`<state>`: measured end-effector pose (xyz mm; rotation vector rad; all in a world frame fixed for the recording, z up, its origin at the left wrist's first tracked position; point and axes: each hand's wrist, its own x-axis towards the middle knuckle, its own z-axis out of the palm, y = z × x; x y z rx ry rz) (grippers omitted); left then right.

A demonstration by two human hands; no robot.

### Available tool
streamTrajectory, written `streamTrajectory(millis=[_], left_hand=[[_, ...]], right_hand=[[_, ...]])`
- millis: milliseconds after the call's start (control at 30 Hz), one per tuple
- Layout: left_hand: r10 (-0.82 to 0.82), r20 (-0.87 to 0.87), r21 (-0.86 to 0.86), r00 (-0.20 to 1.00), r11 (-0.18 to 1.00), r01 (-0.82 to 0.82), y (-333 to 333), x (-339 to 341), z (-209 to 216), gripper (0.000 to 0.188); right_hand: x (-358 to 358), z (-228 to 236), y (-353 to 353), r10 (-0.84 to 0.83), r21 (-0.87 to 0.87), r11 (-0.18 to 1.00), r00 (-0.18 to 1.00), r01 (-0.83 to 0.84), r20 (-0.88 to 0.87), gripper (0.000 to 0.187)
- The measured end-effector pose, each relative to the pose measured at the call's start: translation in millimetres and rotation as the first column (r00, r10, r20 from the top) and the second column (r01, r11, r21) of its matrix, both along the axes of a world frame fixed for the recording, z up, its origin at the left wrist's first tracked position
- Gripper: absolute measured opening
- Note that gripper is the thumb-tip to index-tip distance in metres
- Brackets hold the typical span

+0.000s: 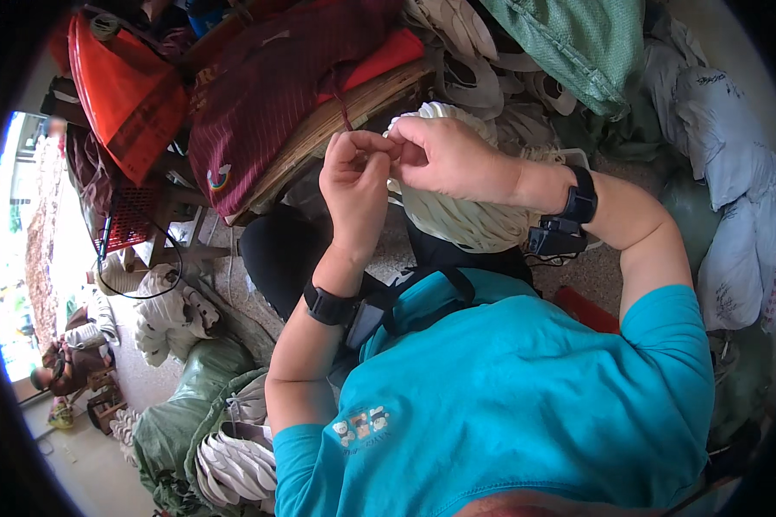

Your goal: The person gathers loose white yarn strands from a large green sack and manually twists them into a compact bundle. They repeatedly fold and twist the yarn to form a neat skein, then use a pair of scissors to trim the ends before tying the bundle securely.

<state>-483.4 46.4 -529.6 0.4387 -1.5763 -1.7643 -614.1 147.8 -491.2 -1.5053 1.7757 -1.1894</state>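
Note:
My left hand [358, 177] and my right hand [457, 164] meet in front of me, fingertips pinched together. Whatever lies between the fingertips is too small or hidden to make out. Just behind my left fingers a thin maroon cord [341, 103] runs down from a striped maroon cloth [263, 95]. Under my right hand is a rounded bundle of cream, overlapping curved strips [466, 215], partly covered by that hand and wrist. It sits by my dark-clad knees.
The maroon cloth drapes over a wooden bench [366, 95]. An orange-red bag [125, 90] hangs at the left above a red plastic basket [134, 220]. Green woven sacks [578, 52] and white sacks [729, 164] stand right. More cream pieces [237, 461] fill a sack lower left; another person [65, 366] sits far left.

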Motion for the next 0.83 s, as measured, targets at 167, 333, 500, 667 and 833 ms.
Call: streamTrajectory(millis=[167,333,500,667,833], left_hand=[[0.039,0.042,0.035,0.998,0.999,-0.04,-1,5,-1,0.015],[0.008,0.034,0.071,0.999,0.997,-0.011,-4,8,5,0.014],[-0.126,0.058,0.157,0.99,0.981,0.115,-13,12,13,0.017],[-0.218,-0.098,0.281,0.971,0.93,0.237,-8,13,17,0.02],[-0.218,-0.039,0.052,0.975,0.974,0.22,-7,14,8,0.021]], right_hand=[[-14,7,0,0.055,0.073,0.994,0.951,-0.08,0.305,0.012],[-22,13,-5,0.048,0.163,0.982,0.954,-0.1,0.296,0.012],[-22,13,-5,0.041,0.122,0.99,0.958,-0.078,0.282,0.01],[-23,11,-7,0.024,0.101,0.993,0.958,-0.055,0.286,0.009],[-17,11,-8,0.001,0.158,0.986,0.954,-0.05,0.299,0.009]])
